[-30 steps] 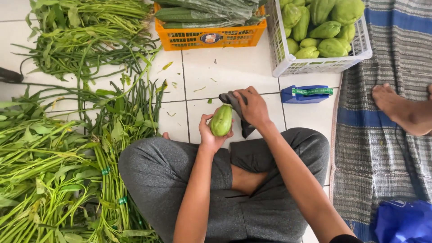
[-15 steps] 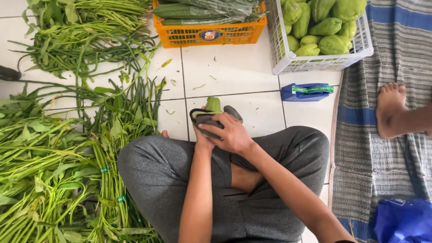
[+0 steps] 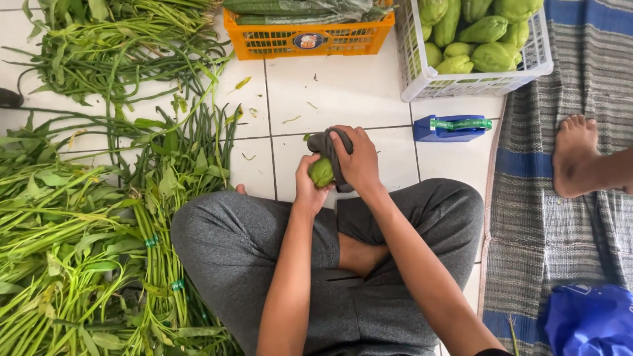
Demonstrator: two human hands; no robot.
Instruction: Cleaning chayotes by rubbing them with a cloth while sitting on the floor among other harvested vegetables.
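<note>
A small green chayote [image 3: 321, 173] sits over the white floor tiles [image 3: 343, 86] just ahead of the crossed legs, cupped from below by the left hand [image 3: 308, 188], whose fingers curl closed around it. The right hand [image 3: 356, 158] is clamped over a dark grey cloth [image 3: 330, 148] pressed against the fruit's top and right side. Bare tile lies ahead up to the orange crate [image 3: 310, 41] and the white basket [image 3: 475, 82]; a blue tape dispenser [image 3: 452, 127] lies to the right, leafy stalks [image 3: 79, 217] crowd the left, a striped mat [image 3: 580, 217] bounds the right. Half a second ago the cloth lay across the fruit's front; now it has shifted rightward, exposing more green.
</note>
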